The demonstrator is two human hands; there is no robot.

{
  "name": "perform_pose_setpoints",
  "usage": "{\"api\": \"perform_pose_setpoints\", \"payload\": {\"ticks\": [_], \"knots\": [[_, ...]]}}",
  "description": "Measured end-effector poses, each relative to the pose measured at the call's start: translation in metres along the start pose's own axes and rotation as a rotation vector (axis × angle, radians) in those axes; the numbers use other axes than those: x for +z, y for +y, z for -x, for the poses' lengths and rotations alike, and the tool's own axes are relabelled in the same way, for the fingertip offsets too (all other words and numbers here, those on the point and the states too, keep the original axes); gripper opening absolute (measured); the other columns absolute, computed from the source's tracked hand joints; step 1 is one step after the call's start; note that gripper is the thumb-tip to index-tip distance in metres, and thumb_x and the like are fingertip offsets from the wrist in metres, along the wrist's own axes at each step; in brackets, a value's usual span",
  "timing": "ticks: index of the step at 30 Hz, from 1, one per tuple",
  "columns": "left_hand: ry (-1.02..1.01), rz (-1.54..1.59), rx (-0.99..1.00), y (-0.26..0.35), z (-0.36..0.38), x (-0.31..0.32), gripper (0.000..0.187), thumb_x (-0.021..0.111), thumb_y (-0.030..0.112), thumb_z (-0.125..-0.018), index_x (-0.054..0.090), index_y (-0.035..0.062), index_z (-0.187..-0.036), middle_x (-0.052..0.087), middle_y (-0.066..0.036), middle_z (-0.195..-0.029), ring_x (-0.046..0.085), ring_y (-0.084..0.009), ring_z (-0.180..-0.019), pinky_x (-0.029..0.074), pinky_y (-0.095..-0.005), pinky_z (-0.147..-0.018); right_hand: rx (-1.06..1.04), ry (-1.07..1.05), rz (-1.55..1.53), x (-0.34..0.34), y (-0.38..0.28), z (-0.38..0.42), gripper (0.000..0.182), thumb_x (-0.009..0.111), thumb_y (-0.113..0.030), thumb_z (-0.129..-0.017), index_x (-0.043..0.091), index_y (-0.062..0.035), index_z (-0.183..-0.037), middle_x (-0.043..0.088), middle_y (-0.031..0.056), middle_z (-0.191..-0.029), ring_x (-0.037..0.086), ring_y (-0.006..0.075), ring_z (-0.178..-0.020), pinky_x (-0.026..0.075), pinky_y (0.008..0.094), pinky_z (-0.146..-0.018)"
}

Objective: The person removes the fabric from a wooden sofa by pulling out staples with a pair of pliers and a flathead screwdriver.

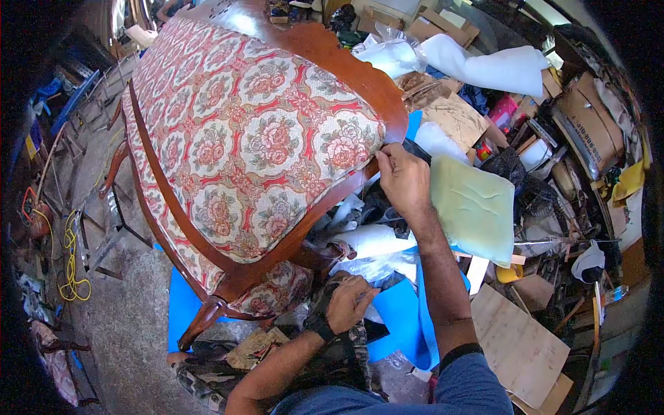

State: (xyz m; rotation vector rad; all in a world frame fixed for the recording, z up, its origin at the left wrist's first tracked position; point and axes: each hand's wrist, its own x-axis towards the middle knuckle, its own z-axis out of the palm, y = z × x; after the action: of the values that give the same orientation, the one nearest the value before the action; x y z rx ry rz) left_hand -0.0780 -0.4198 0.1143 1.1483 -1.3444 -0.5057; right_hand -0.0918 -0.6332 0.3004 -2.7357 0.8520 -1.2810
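Observation:
A wooden-framed sofa [256,138] with rose-patterned fabric is tilted up in front of me, its carved wooden rail [346,62] along the upper right. My right hand [404,180] is closed in a pinch at the fabric's right corner, against the frame; the fingertips partly hide what they grip. Lower down, my left hand [349,304] is curled closed above my camouflage-clad leg, near a carved wooden leg [335,254]. A small thing may be between its fingers, too small to name. A dark watch [319,325] is on that wrist.
A pale yellow foam cushion [474,207] lies right of my right arm. Blue sheet material [398,321], a plywood board [519,346] and white foam rolls [484,62] clutter the right side. On the concrete floor at left are a yellow cord [71,266] and bare frames.

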Motion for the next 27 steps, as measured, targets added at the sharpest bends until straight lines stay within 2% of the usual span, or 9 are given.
{"api": "perform_pose_setpoints", "payload": {"ticks": [2,12,15,18,21,24,27], "knots": [[-0.036,-0.032,-0.012,0.001,0.001,-0.003,0.021,0.068,0.016,-0.100,0.062,0.0006,-0.087,0.060,-0.017,-0.084,0.060,-0.0384,-0.081,0.045,-0.0476,-0.078,-0.024,0.012,0.009,0.000,0.000,0.000,0.015,0.070,-0.017,-0.095,0.065,-0.0039,-0.092,0.070,0.0219,-0.078,0.070,0.0428,-0.076,0.055,0.0533,-0.067],[-0.036,-0.037,-0.026,0.001,0.001,-0.003,0.021,0.069,0.015,-0.099,0.060,0.0008,-0.086,0.060,-0.018,-0.083,0.060,-0.0387,-0.081,0.045,-0.0482,-0.079,-0.038,-0.012,0.018,0.001,-0.002,0.001,0.014,0.069,-0.016,-0.096,0.065,-0.0032,-0.093,0.070,0.0231,-0.079,0.071,0.0441,-0.077,0.055,0.0542,-0.067],[-0.043,-0.027,-0.031,0.002,0.000,-0.003,0.022,0.069,0.015,-0.099,0.060,0.0008,-0.085,0.060,-0.018,-0.082,0.060,-0.0385,-0.081,0.045,-0.0481,-0.078,0.154,-0.045,-0.169,0.008,-0.001,0.006,0.016,0.068,-0.017,-0.097,0.066,-0.0015,-0.093,0.071,0.0240,-0.083,0.071,0.0450,-0.079,0.055,0.0537,-0.068],[-0.030,-0.037,-0.014,0.000,0.001,-0.003,0.023,0.069,0.015,-0.099,0.059,0.0007,-0.085,0.059,-0.018,-0.082,0.060,-0.0386,-0.081,0.045,-0.0480,-0.078,0.277,-0.043,-0.205,0.012,-0.003,0.009,0.017,0.068,-0.016,-0.098,0.066,0.0001,-0.093,0.071,0.0246,-0.085,0.071,0.0452,-0.081,0.055,0.0521,-0.069],[-0.041,-0.043,-0.025,-0.001,0.002,-0.003,0.023,0.069,0.016,-0.099,0.059,0.0007,-0.085,0.059,-0.018,-0.082,0.059,-0.0388,-0.080,0.045,-0.0478,-0.078,0.287,-0.006,-0.295,0.021,0.001,0.014,0.017,0.068,-0.015,-0.099,0.066,0.0006,-0.094,0.071,0.0259,-0.084,0.071,0.0463,-0.081,0.055,0.0510,-0.068],[-0.062,-0.037,-0.043,0.001,0.001,-0.005,0.023,0.068,0.016,-0.100,0.060,0.0009,-0.085,0.058,-0.018,-0.082,0.059,-0.0386,-0.081,0.045,-0.0476,-0.078,0.410,0.007,-0.473,0.032,0.004,0.019,0.017,0.067,-0.014,-0.100,0.066,0.0016,-0.092,0.070,0.0254,-0.081,0.071,0.0460,-0.077,0.055,0.0499,-0.067],[-0.041,-0.016,-0.021,0.000,0.000,-0.003,0.024,0.069,0.016,-0.098,0.058,0.0013,-0.083,0.056,-0.018,-0.081,0.057,-0.0384,-0.081,0.045,-0.0471,-0.077,0.492,-0.007,-0.476,0.029,-0.005,0.022,0.017,0.066,-0.014,-0.100,0.066,0.0022,-0.095,0.070,0.0233,-0.077,0.070,0.0434,-0.070,0.055,0.0492,-0.066]]}}
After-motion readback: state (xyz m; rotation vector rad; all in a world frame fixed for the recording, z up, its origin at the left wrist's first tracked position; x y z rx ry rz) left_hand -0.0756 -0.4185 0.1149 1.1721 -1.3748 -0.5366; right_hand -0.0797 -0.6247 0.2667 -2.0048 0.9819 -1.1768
